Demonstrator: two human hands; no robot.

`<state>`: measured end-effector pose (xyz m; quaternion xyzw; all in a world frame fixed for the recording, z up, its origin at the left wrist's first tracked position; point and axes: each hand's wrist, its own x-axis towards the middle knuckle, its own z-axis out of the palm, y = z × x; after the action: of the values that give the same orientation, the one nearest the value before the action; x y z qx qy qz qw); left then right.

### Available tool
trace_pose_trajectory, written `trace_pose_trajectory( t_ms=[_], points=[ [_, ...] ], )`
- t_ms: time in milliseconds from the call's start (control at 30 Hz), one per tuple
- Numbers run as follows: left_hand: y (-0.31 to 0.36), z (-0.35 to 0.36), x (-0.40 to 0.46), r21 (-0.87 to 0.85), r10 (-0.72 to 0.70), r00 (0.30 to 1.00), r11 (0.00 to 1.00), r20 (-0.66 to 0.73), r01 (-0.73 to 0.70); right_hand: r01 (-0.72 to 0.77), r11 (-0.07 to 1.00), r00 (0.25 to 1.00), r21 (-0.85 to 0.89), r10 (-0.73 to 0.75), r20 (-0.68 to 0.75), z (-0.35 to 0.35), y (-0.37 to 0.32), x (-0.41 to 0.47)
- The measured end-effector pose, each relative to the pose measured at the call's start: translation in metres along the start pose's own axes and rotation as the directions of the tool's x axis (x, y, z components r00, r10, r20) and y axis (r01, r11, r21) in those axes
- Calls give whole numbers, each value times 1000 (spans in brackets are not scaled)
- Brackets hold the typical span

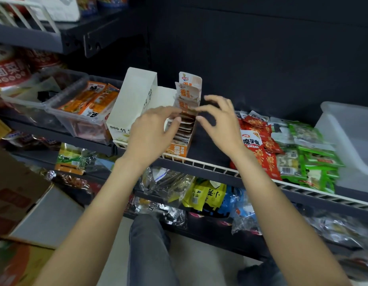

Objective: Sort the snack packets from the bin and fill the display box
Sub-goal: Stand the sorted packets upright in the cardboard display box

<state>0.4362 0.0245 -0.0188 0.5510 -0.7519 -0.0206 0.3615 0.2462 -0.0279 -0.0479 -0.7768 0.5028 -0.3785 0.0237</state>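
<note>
An orange and white display box stands on the dark shelf, its flap raised at the back. A row of brown snack packets stands upright inside it. My left hand reaches over the box from the left, fingertips touching the packet tops. My right hand is on the box's right side, thumb and fingers loosely curved near the packets; I cannot make out a packet held in it. A loose heap of red packets and green packets lies on the shelf to the right.
A white carton stands left of the display box. Clear bins with orange packets sit further left. A pale empty bin is at far right. A white wire rail edges the shelf. Bagged goods fill the shelf below; cardboard boxes stand at lower left.
</note>
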Motion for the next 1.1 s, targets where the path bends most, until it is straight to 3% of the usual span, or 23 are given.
trace_pose_trajectory(
  t_ms=[67,133,233,300,367,467,567,700,767,900,1000,1100],
  points=[
    [33,1,-11,-207,31,993,977,-113,-54,-64,996,993,58,69,-94,-20,9,-27],
    [62,20,-19,-368,27,995,928,-99,-62,-203,977,972,61,209,-108,-36,25,-55],
    [84,72,-14,-471,-49,987,875,151,116,-448,892,893,-59,444,-70,-56,56,-83],
    [90,111,-3,-373,-128,922,887,366,271,-568,811,818,-138,575,7,-66,75,-92],
    [94,142,5,-246,-179,858,912,482,329,-620,762,758,-187,644,106,-68,87,-95],
    [95,170,9,-142,-236,794,917,561,374,-640,726,697,-251,687,207,-61,93,-95],
    [89,183,7,-116,-272,774,907,572,405,-652,698,671,-294,713,205,-56,93,-90],
    [80,188,4,-111,-287,803,911,522,397,-707,699,660,-106,707,254,-57,97,-86],
    [76,191,5,-107,-287,813,915,506,390,-727,685,664,-45,718,208,-62,100,-89],
    [75,198,8,-133,-322,820,894,473,429,-701,705,703,-107,709,63,-76,98,-100],
    [83,201,14,-116,-332,844,904,421,413,-704,700,700,-120,712,52,-73,101,-105],
    [94,207,24,-40,-324,817,921,476,388,-701,701,697,-134,713,82,-68,108,-107]
  ],
)
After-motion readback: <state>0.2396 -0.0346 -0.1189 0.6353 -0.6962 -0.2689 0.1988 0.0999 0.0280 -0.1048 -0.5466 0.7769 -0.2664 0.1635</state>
